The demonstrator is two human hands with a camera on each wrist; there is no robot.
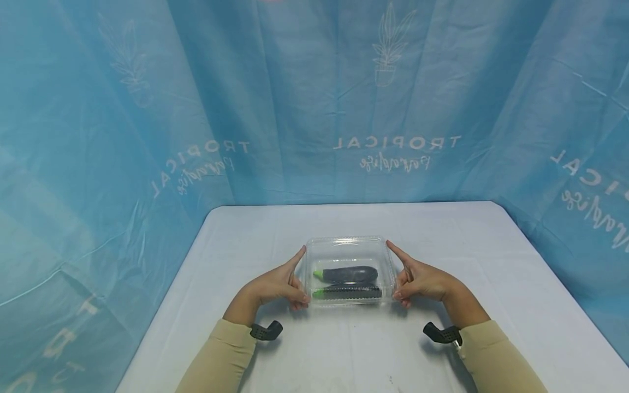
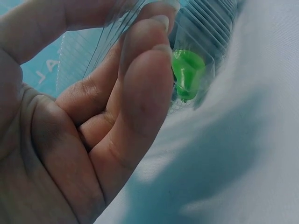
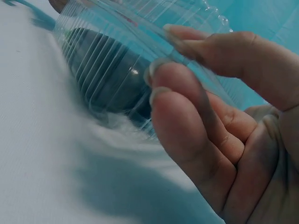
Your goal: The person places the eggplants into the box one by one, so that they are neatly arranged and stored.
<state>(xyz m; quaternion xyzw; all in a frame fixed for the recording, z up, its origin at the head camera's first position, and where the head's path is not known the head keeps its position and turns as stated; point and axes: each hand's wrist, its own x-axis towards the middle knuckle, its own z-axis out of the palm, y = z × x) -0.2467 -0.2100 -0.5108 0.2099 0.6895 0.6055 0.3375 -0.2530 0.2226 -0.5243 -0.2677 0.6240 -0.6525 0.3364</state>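
A clear plastic clamshell box [image 1: 350, 248] sits at the middle of the table with its lid down over the contents. Through the plastic show an eggplant [image 1: 351, 274] and, nearer, a dark bumpy cucumber [image 1: 349, 292], both with green left ends. My left hand [image 1: 278, 285] grips the box's left side, thumb at the near corner, index finger stretched toward the far one. My right hand [image 1: 423, 279] mirrors it on the right side. In the left wrist view, curled fingertips [image 2: 147, 88] meet the ridged wall; in the right wrist view, fingertips [image 3: 177, 107] press at the rim.
A white cloth covers the table [image 1: 275, 224]. Blue printed curtains [image 1: 314, 109] hang behind it and along both sides. Each wrist carries a black camera mount [image 1: 267, 331] just above the cloth.
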